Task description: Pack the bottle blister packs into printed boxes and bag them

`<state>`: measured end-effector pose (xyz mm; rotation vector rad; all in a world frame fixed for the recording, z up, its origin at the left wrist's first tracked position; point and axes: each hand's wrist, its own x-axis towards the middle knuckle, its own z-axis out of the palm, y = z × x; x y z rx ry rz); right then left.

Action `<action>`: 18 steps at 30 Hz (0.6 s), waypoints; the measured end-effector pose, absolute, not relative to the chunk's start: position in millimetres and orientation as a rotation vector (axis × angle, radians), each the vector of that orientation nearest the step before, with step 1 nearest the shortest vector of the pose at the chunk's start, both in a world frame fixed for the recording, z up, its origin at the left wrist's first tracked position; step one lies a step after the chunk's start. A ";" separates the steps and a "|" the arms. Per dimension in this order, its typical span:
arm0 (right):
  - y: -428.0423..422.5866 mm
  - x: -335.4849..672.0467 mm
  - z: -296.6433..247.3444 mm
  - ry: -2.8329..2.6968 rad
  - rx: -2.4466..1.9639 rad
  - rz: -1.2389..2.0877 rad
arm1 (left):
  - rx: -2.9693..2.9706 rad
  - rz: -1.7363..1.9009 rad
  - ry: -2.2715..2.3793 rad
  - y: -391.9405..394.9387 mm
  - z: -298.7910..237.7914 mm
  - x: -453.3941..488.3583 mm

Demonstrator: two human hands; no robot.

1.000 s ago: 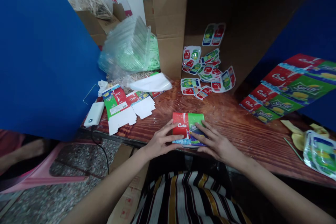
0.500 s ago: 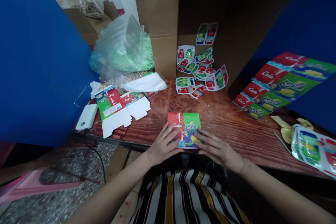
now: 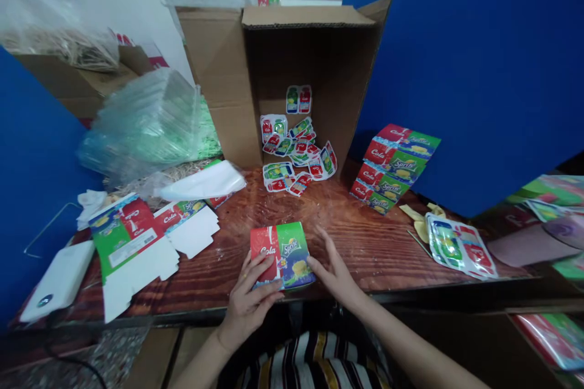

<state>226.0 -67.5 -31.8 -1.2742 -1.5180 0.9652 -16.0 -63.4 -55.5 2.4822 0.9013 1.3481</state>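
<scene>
A small red-and-green Cola and Sprite carton (image 3: 292, 249) lies on the wooden table near its front edge. My left hand (image 3: 250, 289) grips its left front corner, fingers over the printed top and thumb low by the front edge. At the carton's right side is my right hand (image 3: 335, 273), its fingers spread and raised off it. Its thumb reaches the carton's right edge; whether it touches, I cannot tell. Further left lie flat unfolded cartons (image 3: 123, 234) with white flaps. Folded cartons (image 3: 392, 167) of the same print are stacked at the right.
An open cardboard box (image 3: 219, 73) lies on its side at the back, with several glossy drink-print packets (image 3: 298, 100) inside and before it. Clear plastic trays (image 3: 155, 115) and a white power bank (image 3: 59, 279) are left. More packets (image 3: 460, 246) lie right. Blue partitions (image 3: 479, 73) flank the table.
The view has swung right and up, showing more of the cardboard box and right side. My right hand has come off the carton's top and opened; my left stays on it.
</scene>
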 end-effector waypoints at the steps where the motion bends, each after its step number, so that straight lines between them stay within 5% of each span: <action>1: -64.5 220.6 -33.0 -1.366 -1.314 1.109 | 2.455 1.370 0.906 -63.4 -53.9 -14.3; 12: -48.0 202.0 -12.0 -0.806 -1.005 1.724 | 2.239 1.600 0.982 -65.0 -43.0 1.7; 18: -59.3 202.2 -0.4 -0.615 -1.026 1.693 | 2.280 1.668 0.953 -67.1 -20.3 17.9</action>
